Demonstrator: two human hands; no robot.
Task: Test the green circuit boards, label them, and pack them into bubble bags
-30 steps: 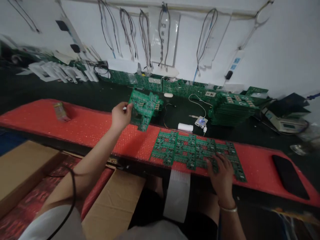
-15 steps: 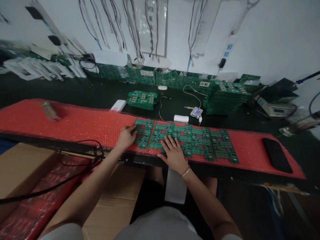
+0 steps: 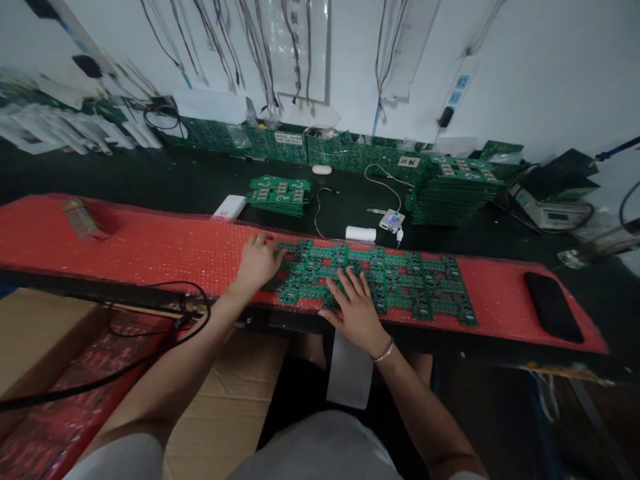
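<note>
A row of green circuit boards [image 3: 403, 283] lies edge to edge on a red bubble-wrap sheet [image 3: 200, 250] along the bench's front. At the row's left end, my left hand [image 3: 260, 261] rests against the leftmost board [image 3: 296, 277], fingers bent over its outer edge and partly hidden. My right hand [image 3: 357, 310] lies flat with spread fingers on the boards near the middle of the row, covering part of them. A silver bracelet circles my right wrist.
Behind the row stand a small stack of boards [image 3: 280, 193], a tall stack [image 3: 450, 193], a white power bank [image 3: 230, 207] and a small programmer board [image 3: 391, 220] with cables. A black phone [image 3: 553, 307] lies at right, a scale [image 3: 555, 213] behind it. A black cable loops at left.
The leftmost board has shifted right against its neighbours, closing the gaps in the row. My left hand moved slightly right with it, and my right hand also moved slightly right.
</note>
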